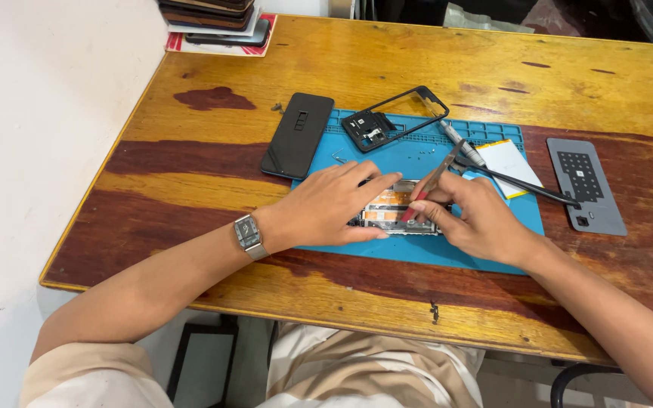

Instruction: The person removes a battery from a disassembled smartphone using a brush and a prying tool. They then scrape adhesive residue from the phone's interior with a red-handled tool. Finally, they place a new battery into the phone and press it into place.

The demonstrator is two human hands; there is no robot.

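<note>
An opened phone point(396, 209) lies on a blue work mat point(417, 249) spread over the wooden surface point(387, 64), its internals exposed and partly covered by both hands. The left hand point(332, 205) is laid flat on the phone's left end, fingers spread and pressing down rather than closed around it. The right hand point(474, 215) is pinched on a pair of red-handled tweezers point(426, 189), whose tip is directed down into the phone's interior; what the tip touches cannot be made out, since the fingers hide it.

Disassembly appears well advanced. The dark back cover point(297, 135) has been set aside at the mat's left edge, and a black inner frame point(394, 117) with a small camera section lies apart at the top of the mat. A screwdriver point(464, 145) and a slim black tool point(519, 183) rest near the right hand, just beside a white and yellow card point(509, 165). A few tiny screws seem to be scattered on the mat. A grey pad point(588, 187) lies to the right, off the mat. Work inside the phone body is judged to be unfinished, and nothing has been refitted.
</note>
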